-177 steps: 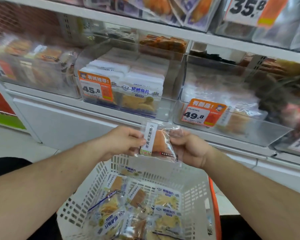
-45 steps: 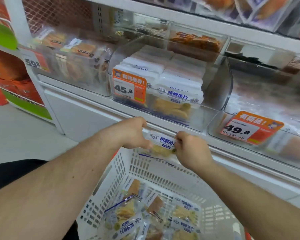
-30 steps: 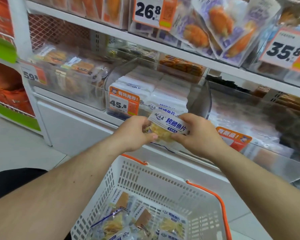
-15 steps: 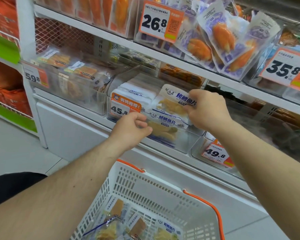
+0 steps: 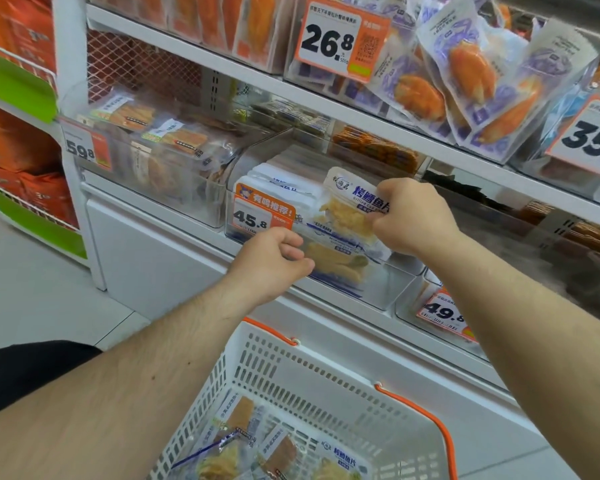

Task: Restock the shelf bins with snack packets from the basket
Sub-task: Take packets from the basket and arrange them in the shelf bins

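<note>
"45.8" on bin tag (image 5: 258,216)

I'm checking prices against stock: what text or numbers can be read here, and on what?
"26.8": tag on the top shelf.
"35" and a cut-off digit: tag at the right edge.
"59.8": tag on the left bin.
"45.8": tag on the middle bin.
"49.8": tag on the right bin.
"Grilled Cod": packet in the right hand.
Chinese lettering and smaller print: not read.

The basket (image 5: 326,386) runs off the bottom edge, its packets cut short. Right of it, the 35 price tag (image 5: 589,140) is clipped by the frame.
</note>
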Motion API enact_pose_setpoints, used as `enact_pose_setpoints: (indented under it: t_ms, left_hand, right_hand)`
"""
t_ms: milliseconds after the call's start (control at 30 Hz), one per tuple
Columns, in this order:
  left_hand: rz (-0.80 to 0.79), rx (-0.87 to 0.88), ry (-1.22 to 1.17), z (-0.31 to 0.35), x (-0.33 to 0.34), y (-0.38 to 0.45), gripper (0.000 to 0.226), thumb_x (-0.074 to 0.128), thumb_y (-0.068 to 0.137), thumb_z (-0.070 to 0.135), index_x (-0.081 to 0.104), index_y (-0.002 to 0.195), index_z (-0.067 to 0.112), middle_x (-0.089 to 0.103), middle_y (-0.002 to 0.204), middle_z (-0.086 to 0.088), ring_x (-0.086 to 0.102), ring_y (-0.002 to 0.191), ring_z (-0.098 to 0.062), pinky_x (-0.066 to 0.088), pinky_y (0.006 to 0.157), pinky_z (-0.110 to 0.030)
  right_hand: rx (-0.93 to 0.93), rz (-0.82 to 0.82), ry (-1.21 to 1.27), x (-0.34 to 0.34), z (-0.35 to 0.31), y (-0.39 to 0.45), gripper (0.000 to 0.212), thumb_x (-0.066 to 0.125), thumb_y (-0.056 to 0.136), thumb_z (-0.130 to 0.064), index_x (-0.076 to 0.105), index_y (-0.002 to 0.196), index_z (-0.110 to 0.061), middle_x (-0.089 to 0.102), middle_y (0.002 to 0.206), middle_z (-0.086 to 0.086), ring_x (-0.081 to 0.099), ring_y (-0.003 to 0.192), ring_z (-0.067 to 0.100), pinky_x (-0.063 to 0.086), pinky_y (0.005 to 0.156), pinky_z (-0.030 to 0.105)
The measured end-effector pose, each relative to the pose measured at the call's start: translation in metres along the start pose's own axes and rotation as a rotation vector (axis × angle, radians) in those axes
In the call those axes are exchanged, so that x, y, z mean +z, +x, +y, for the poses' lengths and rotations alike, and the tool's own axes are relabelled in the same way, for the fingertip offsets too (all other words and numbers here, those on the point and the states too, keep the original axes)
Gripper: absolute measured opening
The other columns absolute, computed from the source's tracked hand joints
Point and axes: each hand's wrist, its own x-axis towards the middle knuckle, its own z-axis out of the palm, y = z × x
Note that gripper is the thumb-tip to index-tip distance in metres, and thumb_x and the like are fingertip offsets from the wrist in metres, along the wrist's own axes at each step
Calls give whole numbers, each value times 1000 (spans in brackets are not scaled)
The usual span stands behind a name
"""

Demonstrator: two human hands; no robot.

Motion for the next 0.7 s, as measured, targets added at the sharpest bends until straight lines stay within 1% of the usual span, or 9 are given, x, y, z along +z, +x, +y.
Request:
enact_pose_setpoints:
  t_ms: [67, 200, 300, 400, 533, 633, 700]
  left_hand:
    - [-13, -4, 15, 1, 0, 0, 36, 77, 83, 25, 60, 115, 23, 65, 97, 13, 63, 91, -6, 49, 71, -18]
    - [-23, -22, 29, -1, 0, 0, 39, 78, 83, 25, 61, 118, 21, 66, 98, 11, 64, 93, -8, 51, 81, -25]
    - [-33, -21, 47, -1, 2, -1, 38, 77, 83, 26, 60, 117, 22, 66, 99, 12, 62, 91, -5, 48, 75, -19]
    - [-36, -22, 59, -1, 4, -1, 37, 77, 83, 27, 61, 117, 21, 66, 99, 12, 62, 89, -3, 45, 69, -17]
    - [-38, -27, 56, 0, 6, -1, 38, 77, 83, 26, 61, 117, 20, 66, 98, 13, 63, 87, -5, 45, 68, -18]
    - [-45, -31, 64, -1, 6, -1, 38, 77, 83, 25, 61, 117, 20, 66, 99, 12, 63, 88, -5, 45, 68, -18]
    - [-54, -33, 74, -1, 7, -1, 39, 77, 83, 25, 61, 118, 20, 66, 100, 12, 63, 89, -6, 46, 70, -19]
  right_hand:
    - [3, -19, -20, 8, 3, 3, 4, 62, 90, -26, 62, 92, -23, 68, 92, 3, 64, 84, 29, 56, 81, 49]
    - [-1, -54, -25, 20, 6, 8, 9, 60, 90, -23, 64, 99, -22, 68, 92, 5, 64, 83, 30, 58, 76, 46]
    - [-21, -107, -57, 26, 5, 11, 10, 54, 92, -19, 61, 98, -19, 65, 91, 8, 61, 81, 32, 55, 73, 41]
    - [-55, -157, -121, 32, 3, 15, 6, 50, 95, -16, 55, 92, -17, 61, 93, 10, 56, 79, 32, 47, 68, 36]
    - [-101, -162, -180, 38, -3, 14, 7, 48, 97, -19, 49, 90, -19, 46, 98, 7, 52, 83, 30, 47, 75, 38]
    - [-107, -214, -269, 37, -6, 13, 9, 47, 94, -18, 51, 87, -16, 50, 86, 5, 50, 79, 29, 39, 69, 35]
    - [-81, -276, -277, 37, -8, 13, 12, 48, 92, -19, 52, 82, -15, 49, 78, 5, 50, 72, 28, 38, 65, 33]
